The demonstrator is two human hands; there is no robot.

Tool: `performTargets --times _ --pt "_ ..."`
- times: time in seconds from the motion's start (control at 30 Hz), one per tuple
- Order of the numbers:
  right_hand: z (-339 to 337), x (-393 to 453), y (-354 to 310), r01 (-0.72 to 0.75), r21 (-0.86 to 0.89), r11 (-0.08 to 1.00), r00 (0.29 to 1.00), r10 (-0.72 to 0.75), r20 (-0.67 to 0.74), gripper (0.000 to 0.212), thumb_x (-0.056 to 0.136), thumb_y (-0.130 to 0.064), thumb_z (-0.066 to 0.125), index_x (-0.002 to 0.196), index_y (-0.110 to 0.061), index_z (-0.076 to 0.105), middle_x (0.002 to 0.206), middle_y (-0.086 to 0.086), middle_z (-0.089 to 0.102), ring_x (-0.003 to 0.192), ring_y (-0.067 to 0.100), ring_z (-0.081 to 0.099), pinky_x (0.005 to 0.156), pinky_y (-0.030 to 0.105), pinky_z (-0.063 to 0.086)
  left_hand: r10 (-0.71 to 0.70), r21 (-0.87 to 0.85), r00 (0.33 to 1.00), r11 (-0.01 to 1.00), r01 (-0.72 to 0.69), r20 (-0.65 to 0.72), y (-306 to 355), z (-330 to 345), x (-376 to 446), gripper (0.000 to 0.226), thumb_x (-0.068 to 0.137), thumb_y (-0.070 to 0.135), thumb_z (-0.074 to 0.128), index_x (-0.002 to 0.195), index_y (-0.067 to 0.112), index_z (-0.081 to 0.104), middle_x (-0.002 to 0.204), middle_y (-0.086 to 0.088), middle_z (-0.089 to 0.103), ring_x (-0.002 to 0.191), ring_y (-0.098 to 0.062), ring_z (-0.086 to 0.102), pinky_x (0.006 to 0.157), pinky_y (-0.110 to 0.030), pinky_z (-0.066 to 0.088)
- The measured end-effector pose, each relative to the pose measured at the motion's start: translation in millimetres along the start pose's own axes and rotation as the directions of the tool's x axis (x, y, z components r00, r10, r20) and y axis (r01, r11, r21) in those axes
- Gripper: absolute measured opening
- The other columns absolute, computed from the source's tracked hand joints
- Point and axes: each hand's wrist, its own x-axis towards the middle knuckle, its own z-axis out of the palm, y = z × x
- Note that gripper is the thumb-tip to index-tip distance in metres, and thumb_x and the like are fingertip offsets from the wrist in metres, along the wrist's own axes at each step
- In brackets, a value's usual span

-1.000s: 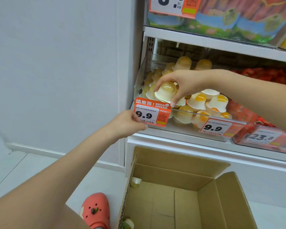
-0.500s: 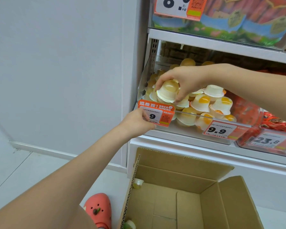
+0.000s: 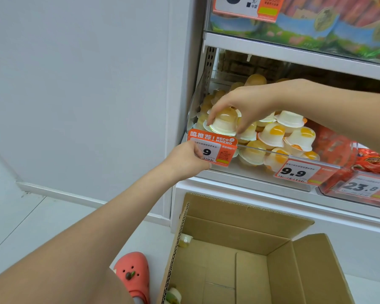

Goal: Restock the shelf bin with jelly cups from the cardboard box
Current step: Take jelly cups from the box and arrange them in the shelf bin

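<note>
Jelly cups (image 3: pixel 185 239) lie nearest, two of them against the left wall of the open cardboard box (image 3: pixel 246 227) on the floor, small pale tubs beside a red clog (image 3: pixel 133 274). Above the box, the left hand (image 3: pixel 185 160) pinches the orange price tag (image 3: pixel 215 150) on the front edge of the clear shelf bin (image 3: pixel 329 163). Just behind it, the right hand (image 3: pixel 247 104) grips one jelly cup (image 3: pixel 225 123) from above, upside down, cloudy white with a yellow centre, over the bin's front left corner, where many such cups (image 3: pixel 272 137) are piled.
</note>
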Motion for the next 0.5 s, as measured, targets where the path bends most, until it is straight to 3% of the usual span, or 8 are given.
performTargets --times 0.33,0.5 --pt "2.0 -0.4 2.0 -0.006 0.109 0.994 0.989 0.022 -0.144 0.067 0.067 -0.021 0.084 0.125 -0.035 0.053 0.126 -0.014 0.052 0.114 0.01 0.046 0.092 0.028 0.04 -0.013 0.019 1.0 1.0 0.014 -0.014 0.9 2.8 0.5 0.028 0.083 0.019 0.066 0.106 0.008 0.053 0.085 0.007 0.05 0.087 -0.016 0.05 0.057 -0.02 0.041" --pt "-1.2 7.5 -0.7 -0.024 0.047 0.999 0.997 0.027 -0.068 0.067 0.069 -0.023 0.084 0.125 -0.04 0.05 0.13 -0.011 0.05 0.119 0.015 0.045 0.097 0.038 0.044 -0.012 0.015 1.0 1.0 0.012 -0.011 0.8 2.4 0.8 0.023 0.084 0.017 0.065 0.101 0.011 0.052 0.085 0.008 0.05 0.087 -0.016 0.051 0.056 -0.019 0.04"
